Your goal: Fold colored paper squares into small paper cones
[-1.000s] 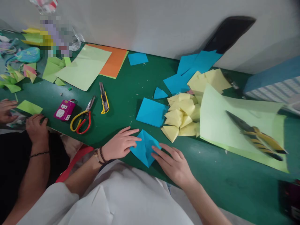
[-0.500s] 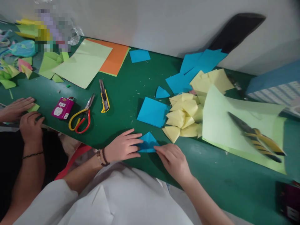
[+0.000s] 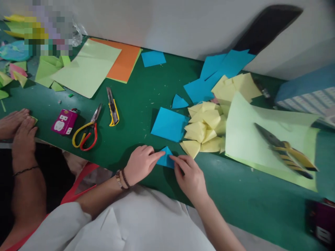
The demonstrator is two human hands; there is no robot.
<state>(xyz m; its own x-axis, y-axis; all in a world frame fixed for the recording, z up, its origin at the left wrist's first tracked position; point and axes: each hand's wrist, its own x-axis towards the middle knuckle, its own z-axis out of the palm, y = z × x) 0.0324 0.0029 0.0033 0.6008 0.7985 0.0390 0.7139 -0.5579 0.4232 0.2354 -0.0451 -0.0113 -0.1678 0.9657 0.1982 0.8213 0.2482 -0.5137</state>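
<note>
A small piece of blue paper (image 3: 165, 160), folded to a triangular peak, lies on the green table between my hands. My left hand (image 3: 140, 164) is mostly closed, its index finger reaching onto the paper's upper left part and pressing it. From the other side my right hand (image 3: 190, 176) presses the paper's right edge with its index finger, the thumb tucked close and the other fingers curled. Just beyond it lies a stack of blue paper squares (image 3: 170, 124). Beside the stack, folded yellow paper pieces (image 3: 205, 122) are heaped together.
To the left lie scissors (image 3: 89, 130), a yellow utility knife (image 3: 113, 108) and a purple power adapter (image 3: 65, 122). Pliers (image 3: 286, 150) rest on pale green sheets (image 3: 243, 122) at the right. A co-worker's hands (image 3: 22, 127) press green paper at the far left.
My left hand has curled from spread fingers to one pointing index finger on the paper. My right index finger has shifted inward and up, and the paper's right side is folded in.
</note>
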